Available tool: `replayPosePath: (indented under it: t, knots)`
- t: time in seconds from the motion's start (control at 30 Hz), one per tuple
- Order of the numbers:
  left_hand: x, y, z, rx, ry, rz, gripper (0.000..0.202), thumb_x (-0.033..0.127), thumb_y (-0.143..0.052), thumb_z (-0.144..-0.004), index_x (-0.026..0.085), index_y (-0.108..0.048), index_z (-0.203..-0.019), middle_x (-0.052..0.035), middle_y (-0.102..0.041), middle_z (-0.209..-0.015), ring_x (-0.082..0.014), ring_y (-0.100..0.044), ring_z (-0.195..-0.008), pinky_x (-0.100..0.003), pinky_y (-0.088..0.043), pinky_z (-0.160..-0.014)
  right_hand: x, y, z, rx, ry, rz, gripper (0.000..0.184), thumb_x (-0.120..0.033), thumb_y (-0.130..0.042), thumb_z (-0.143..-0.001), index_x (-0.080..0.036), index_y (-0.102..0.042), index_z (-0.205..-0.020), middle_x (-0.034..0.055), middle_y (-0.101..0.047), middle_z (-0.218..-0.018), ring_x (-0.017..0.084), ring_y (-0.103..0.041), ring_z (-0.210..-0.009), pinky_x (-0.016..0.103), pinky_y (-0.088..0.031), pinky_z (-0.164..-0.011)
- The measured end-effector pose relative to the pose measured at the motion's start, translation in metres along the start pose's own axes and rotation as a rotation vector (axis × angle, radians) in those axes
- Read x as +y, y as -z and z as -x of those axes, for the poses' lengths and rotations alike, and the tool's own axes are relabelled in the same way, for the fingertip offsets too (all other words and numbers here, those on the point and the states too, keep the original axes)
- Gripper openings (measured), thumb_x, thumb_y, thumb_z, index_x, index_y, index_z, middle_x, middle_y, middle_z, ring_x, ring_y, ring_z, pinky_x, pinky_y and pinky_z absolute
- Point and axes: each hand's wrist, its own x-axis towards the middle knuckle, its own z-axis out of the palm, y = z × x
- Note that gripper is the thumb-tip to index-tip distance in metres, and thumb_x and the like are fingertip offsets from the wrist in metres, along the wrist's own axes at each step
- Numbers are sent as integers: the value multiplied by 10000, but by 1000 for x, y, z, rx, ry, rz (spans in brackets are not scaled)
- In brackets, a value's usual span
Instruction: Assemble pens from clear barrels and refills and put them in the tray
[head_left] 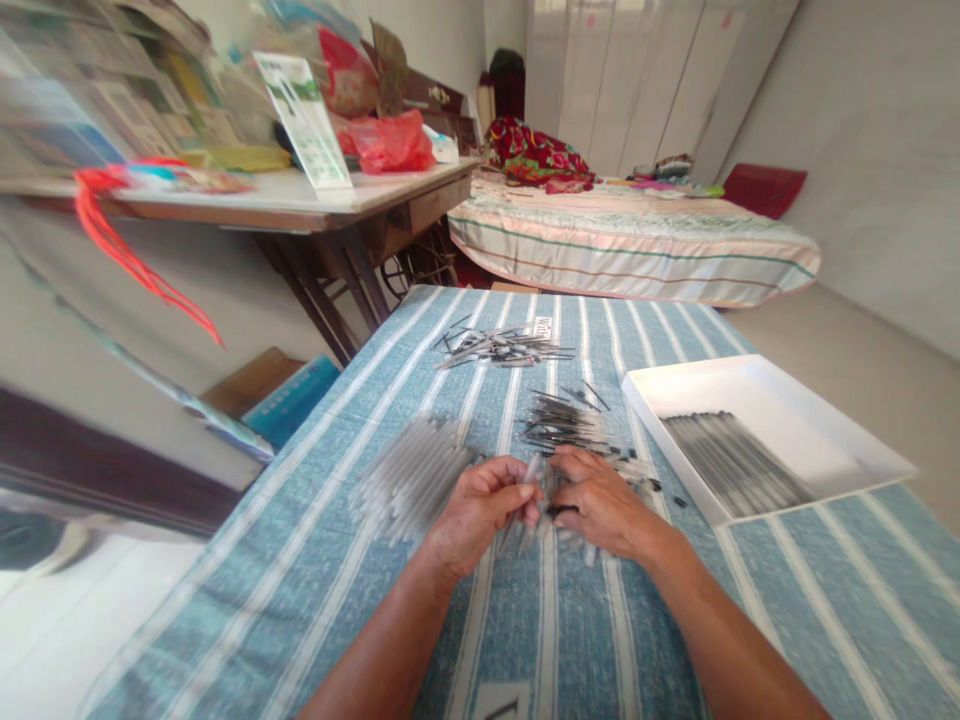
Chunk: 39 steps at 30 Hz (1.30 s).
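My left hand (487,500) is closed in a pinch on a translucent pen barrel (533,467), which stands up between thumb and fingers. Just to its right, my right hand (604,503) has its fingers bent over a pile of small clear and black pen parts (592,550). Something dark shows at its fingertips, too small to make out. A bundle of pale pen barrels (416,475), blurred, lies left of my left hand. Thin dark pen refills (562,422) are heaped beyond both hands.
More loose refills (506,347) lie at the far end of the striped cloth (337,560). At right stands a white open box (832,450) with a row of dark-filled pens (731,460). A cluttered desk (375,195) and a bed (637,235) are behind.
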Motion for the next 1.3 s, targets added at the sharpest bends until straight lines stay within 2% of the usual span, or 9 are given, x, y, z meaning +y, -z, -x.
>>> replayPosePath:
  t: [0.07, 0.17, 0.3, 0.43, 0.67, 0.77, 0.87, 0.97, 1.3]
  knots:
    - [0, 0, 0, -1, -4, -11, 98, 199, -629, -747, 123, -569, -761, -28, -632, -700, -101, -559, -554, -228, -394, -556, 2, -2, -1, 62, 28, -67, 56, -199, -677, -706, -200, -704, -754, 88, -574, -1128, 277, -376, -1215, 435, -308, -988]
    - [-1, 0, 1, 7, -2, -17, 93, 197, -623, -749, 127, -565, -769, -25, -632, -695, -103, -559, -553, -231, -400, -558, 5, -1, -3, 256, 36, -282, 48, -144, -635, -716, -176, -662, -694, 85, -620, -1029, 230, -485, -1116, 377, -373, -943]
    - [0, -1, 2, -7, 13, -30, 74, 189, -615, -754, 128, -576, -769, -21, -634, -713, -95, -559, -550, -222, -397, -551, 5, 5, -1, 431, -113, -607, 50, -182, -600, -746, -179, -649, -755, 43, -672, -834, 173, -616, -823, 303, -466, -769]
    - [0, -2, 2, -31, 27, -103, 74, 192, -612, -760, 119, -595, -763, -17, -627, -697, -83, -550, -529, -200, -370, -518, 3, 12, 4, 428, -233, -852, 119, -279, -639, -730, -174, -673, -774, 16, -673, -681, 157, -618, -632, 257, -472, -601]
    - [-3, 0, 2, -82, 34, -136, 117, 227, -641, -743, 127, -597, -784, -16, -625, -682, -91, -544, -528, -212, -377, -534, 1, 17, 4, 358, -96, -902, 174, -301, -585, -793, -175, -693, -846, 24, -660, -698, 147, -605, -685, 270, -462, -668]
    - [-3, 0, 2, -115, 37, -157, 109, 223, -635, -743, 124, -604, -775, -11, -615, -659, -87, -535, -517, -212, -371, -534, 0, 13, 3, 344, -159, -1093, 200, -305, -637, -750, -179, -650, -906, 3, -649, -665, 132, -595, -614, 252, -458, -597]
    - [-2, -1, 3, -129, 49, -186, 103, 220, -632, -738, 122, -610, -761, -7, -608, -646, -89, -535, -513, -215, -374, -536, 1, 9, 3, 379, -207, -1240, 194, -300, -699, -691, -172, -617, -813, -12, -637, -607, 119, -573, -540, 227, -435, -530]
    - [-2, -1, 3, -145, 57, -225, 93, 212, -619, -745, 121, -614, -764, -6, -606, -634, -93, -539, -518, -222, -385, -552, 2, 8, 3, 400, -191, -1218, 162, -299, -706, -688, -161, -626, -713, 1, -645, -603, 122, -578, -555, 231, -437, -550]
    - [2, -4, 4, -160, 85, -278, 95, 209, -608, -746, 116, -620, -757, -5, -597, -592, -99, -532, -504, -227, -388, -545, 3, 14, 6, 338, -164, -1110, 218, -369, -651, -738, -155, -677, -772, 20, -666, -639, 141, -599, -601, 245, -458, -586]
